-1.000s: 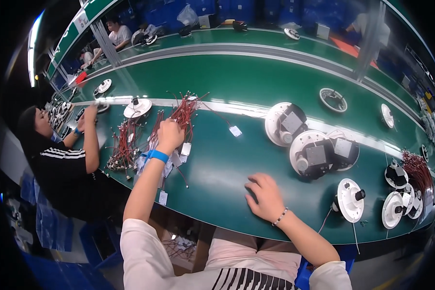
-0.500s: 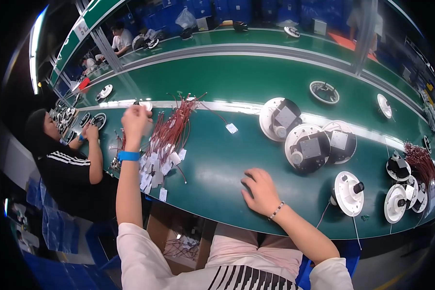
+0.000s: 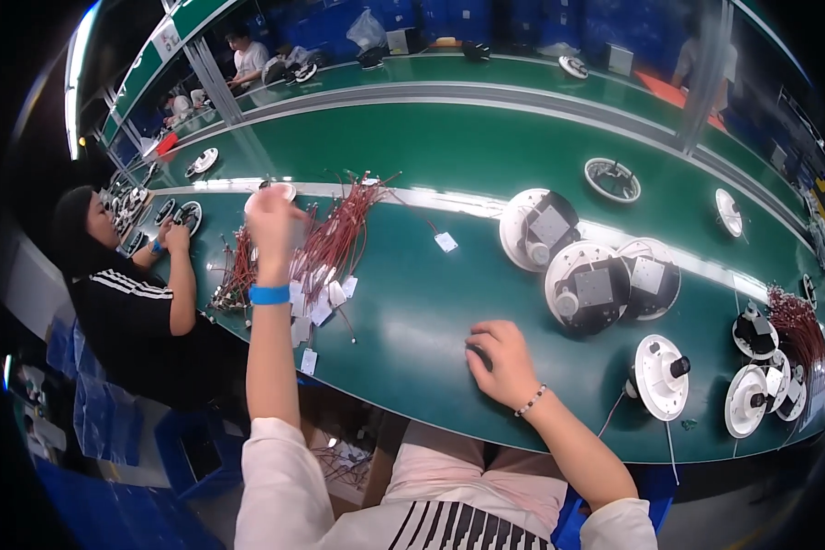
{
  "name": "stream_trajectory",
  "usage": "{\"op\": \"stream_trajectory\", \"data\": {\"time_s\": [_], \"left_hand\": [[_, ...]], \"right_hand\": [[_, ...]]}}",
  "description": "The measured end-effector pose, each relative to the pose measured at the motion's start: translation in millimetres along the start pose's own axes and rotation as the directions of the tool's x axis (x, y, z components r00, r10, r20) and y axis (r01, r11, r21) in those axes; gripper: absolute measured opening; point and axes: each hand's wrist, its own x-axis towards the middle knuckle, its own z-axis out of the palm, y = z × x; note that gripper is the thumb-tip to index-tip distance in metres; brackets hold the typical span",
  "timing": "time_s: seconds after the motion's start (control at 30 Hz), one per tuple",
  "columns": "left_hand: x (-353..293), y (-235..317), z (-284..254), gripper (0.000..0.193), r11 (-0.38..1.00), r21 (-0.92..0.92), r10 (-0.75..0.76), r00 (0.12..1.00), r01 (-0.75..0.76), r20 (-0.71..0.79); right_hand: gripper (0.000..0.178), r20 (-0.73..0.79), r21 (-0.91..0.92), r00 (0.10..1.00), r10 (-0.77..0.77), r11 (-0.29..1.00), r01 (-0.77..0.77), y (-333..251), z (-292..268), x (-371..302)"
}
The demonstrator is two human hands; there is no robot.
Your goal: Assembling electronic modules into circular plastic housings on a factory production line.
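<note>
My left hand (image 3: 272,225) is raised over the far left of the table, its fingers blurred by motion. It overlaps a small white round part (image 3: 284,191), and I cannot tell whether it touches that or holds anything. Beside and below it lies a heap of red wires (image 3: 337,225) ending in small white boards (image 3: 316,307). My right hand (image 3: 501,362) rests on the table with loosely bent fingers spread apart and nothing visible in them. Beyond it and to its right, white round lamp-like bases (image 3: 530,225) with black plates lie overlapping.
A white round base on its edge (image 3: 662,378) stands at right, with several more (image 3: 747,401) and another red wire bundle (image 3: 791,316) farther right. The green conveyor belt (image 3: 412,137) carries a white ring-shaped unit (image 3: 612,180). A co-worker (image 3: 124,302) sits at left, handling parts. An open carton (image 3: 344,458) is below the table.
My left hand has shifted slightly right and nearer in the picture, across the wire heap. The view has turned a little. My right hand stays on the table.
</note>
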Motion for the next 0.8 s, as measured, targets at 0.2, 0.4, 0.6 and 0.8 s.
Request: {"op": "stream_trajectory", "data": {"time_s": [0.2, 0.4, 0.6, 0.8], "left_hand": [[11.9, 23.8, -26.7, 0.016, 0.819, -0.533, 0.146, 0.976, -0.212, -0.164], [23.5, 37.1, -16.3, 0.018, 0.928, -0.335, 0.142, 0.986, -0.165, -0.093], [-56.6, 35.9, -14.7, 0.021, 0.974, -0.058, 0.225, 0.969, -0.22, 0.105], [-207.1, 40.4, 68.4, 0.012, 0.8, -0.424, -0.012, 0.718, 0.425, 0.696]], "right_hand": [[0.013, 0.007, 0.014, 0.999, -0.036, 0.999, 0.036, -4.1, 4.8, 0.5], [0.012, -0.018, 0.019, 0.999, -0.05, 0.999, 0.051, 0.6, -2.1, 2.2], [0.008, -0.049, 0.1, 0.994, -0.102, 0.989, 0.107, -6.5, -1.0, 7.7], [0.02, 0.647, 0.725, 0.745, 0.16, 0.17, -0.667, -9.5, -16.1, -3.9]]}}
